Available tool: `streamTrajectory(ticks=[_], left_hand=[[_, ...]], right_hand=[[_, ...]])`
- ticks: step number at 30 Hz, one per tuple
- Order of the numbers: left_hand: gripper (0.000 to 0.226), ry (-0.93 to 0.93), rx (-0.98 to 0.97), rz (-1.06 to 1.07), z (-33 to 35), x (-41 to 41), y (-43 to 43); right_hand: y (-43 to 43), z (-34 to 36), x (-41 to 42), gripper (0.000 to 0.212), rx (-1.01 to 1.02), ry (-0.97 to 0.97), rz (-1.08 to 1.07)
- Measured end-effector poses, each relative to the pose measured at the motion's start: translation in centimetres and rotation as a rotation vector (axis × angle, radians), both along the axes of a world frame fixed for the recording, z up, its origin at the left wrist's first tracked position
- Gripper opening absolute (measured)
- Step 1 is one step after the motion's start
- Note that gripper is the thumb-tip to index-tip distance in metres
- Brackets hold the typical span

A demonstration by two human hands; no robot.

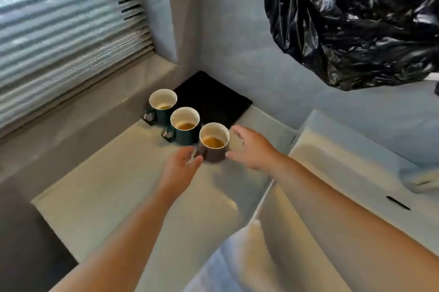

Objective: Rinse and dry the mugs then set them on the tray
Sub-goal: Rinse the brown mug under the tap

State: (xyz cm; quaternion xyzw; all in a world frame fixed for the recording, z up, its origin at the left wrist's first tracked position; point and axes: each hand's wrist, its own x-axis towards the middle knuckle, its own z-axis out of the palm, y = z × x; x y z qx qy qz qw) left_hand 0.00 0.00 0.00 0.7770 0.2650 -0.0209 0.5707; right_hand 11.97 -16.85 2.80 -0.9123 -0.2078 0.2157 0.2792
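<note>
Our left hand (180, 167) and right hand (253, 149) flank the nearest mug (213, 146) on the counter (107, 196).
We see a blind (59, 30) at left, a black plastic bag (356, 18) upper right, and a sink (332, 172) beside the counter. The black tray (213, 99) lies in the corner. The far mug (163, 107), the middle mug (184, 127) and the nearest one stand in a slanting row just beside its near-left edge, brown dregs inside each. Our left fingers, loosely open, are at the handle side, and our right fingers are spread by the opposite side. Whether either touches, we cannot tell.
</note>
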Motion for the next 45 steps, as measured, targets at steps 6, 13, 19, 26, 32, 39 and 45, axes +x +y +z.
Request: streamTrajectory(ticks=[6, 13, 19, 26, 32, 39, 45], left_hand=[[0.017, 0.015, 0.054, -0.025, -0.7, 1.8, -0.3], [0.015, 0.066, 0.009, 0.013, -0.9, 1.8, -0.2], [0.017, 0.047, 0.046, -0.007, 2.8, 0.2, -1.5], [0.016, -0.042, 0.049, -0.066, 9.9, -3.6, -5.2], [0.016, -0.102, 0.015, -0.084, 15.2, -7.2, -11.7], [0.014, -0.134, -0.041, -0.130, 18.1, -11.6, -21.3], [0.018, -0.122, -0.157, -0.189, 18.4, -14.9, -27.9]], right_hand=[[2.0, -1.9, 1.9, 0.054, -0.026, 0.072, 0.012], [2.0, -2.6, 1.8, 0.058, 0.037, 0.090, -0.028], [0.3, 0.2, -1.2, 0.069, 0.107, 0.077, -0.107], [-5.2, 7.5, -6.6, 0.070, 0.204, 0.040, -0.187], [-12.1, 13.1, -12.4, 0.065, 0.306, -0.028, -0.298], [-22.5, 15.6, -19.6, 0.066, 0.389, -0.065, -0.419], [-30.0, 15.7, -24.8, 0.053, 0.477, -0.072, -0.473]])
